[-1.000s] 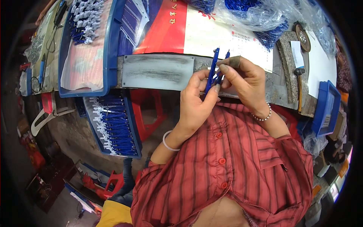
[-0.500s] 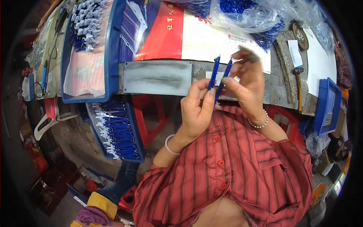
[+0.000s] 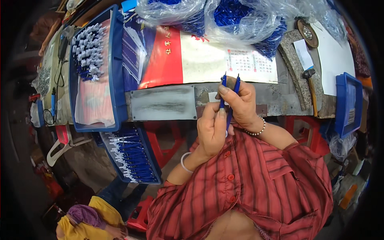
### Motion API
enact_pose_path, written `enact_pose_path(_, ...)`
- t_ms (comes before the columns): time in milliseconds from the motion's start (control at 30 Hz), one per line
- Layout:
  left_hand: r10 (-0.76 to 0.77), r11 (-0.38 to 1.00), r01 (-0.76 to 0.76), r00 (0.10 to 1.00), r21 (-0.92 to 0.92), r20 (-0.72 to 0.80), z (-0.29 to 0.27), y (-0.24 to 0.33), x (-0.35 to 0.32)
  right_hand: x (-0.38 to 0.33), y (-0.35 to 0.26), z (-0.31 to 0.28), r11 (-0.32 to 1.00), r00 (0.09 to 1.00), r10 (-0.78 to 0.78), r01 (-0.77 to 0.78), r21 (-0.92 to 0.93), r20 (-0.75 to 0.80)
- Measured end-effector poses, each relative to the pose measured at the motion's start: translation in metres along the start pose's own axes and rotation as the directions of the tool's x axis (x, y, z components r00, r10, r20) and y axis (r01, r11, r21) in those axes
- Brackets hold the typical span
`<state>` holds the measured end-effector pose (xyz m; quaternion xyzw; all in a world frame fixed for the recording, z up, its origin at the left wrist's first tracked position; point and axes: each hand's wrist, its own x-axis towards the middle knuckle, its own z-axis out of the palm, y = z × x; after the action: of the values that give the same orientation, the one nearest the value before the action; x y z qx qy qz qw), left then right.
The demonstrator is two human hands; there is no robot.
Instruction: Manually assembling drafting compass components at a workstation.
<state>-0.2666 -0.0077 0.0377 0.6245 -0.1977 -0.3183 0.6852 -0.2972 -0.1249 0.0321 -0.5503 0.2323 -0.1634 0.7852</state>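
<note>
A blue drawing compass (image 3: 223,94) is held in front of my chest, its two legs pointing away from me and slightly apart, with thin dark tips. My left hand (image 3: 212,134) is closed on its lower end, thumb and fingers pinching it. Further up the legs, my right hand (image 3: 243,105) grips it, with the thumb on the left leg and the fingers around the right one. The compass's near end is mostly hidden by my fingers.
At the left, a blue tray (image 3: 117,72) holds white-and-blue pieces. A lower crate (image 3: 154,164) contains rows of blue compasses. Plastic bags of blue parts (image 3: 236,16) lie at the back. A metal plate (image 3: 164,103), a hammer (image 3: 312,92) and a blue bin (image 3: 346,105) are around. Another person (image 3: 94,218) sits lower left.
My right hand, earlier raised with blurred fingers beside the tips, has come down and closed around the compass legs. My left hand keeps its pinch. The whole view has shifted slightly.
</note>
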Motion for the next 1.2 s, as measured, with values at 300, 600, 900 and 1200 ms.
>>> enact_pose_path(300,-0.146,0.985,0.139,0.987,-0.105,-0.060,-0.003,-0.010,0.019,0.004,0.003,-0.007,0.952,0.962,0.260,-0.269,0.143,0.079)
enact_pose_path(600,-0.096,0.994,0.093,0.994,-0.052,-0.051,-0.001,-0.013,0.028,0.019,-0.002,-0.005,0.977,0.979,0.200,-0.197,0.081,-0.037)
enact_pose_path(900,-0.089,0.994,0.084,0.994,-0.070,-0.062,-0.010,-0.015,0.027,0.066,-0.014,-0.040,0.969,0.963,0.100,-0.038,-0.244,0.249)
enact_pose_path(1200,-0.118,0.934,0.093,0.992,-0.344,-0.051,-0.033,0.009,0.037,0.207,-0.053,-0.091,0.042,0.877,-0.395,0.316,-0.948,0.275)
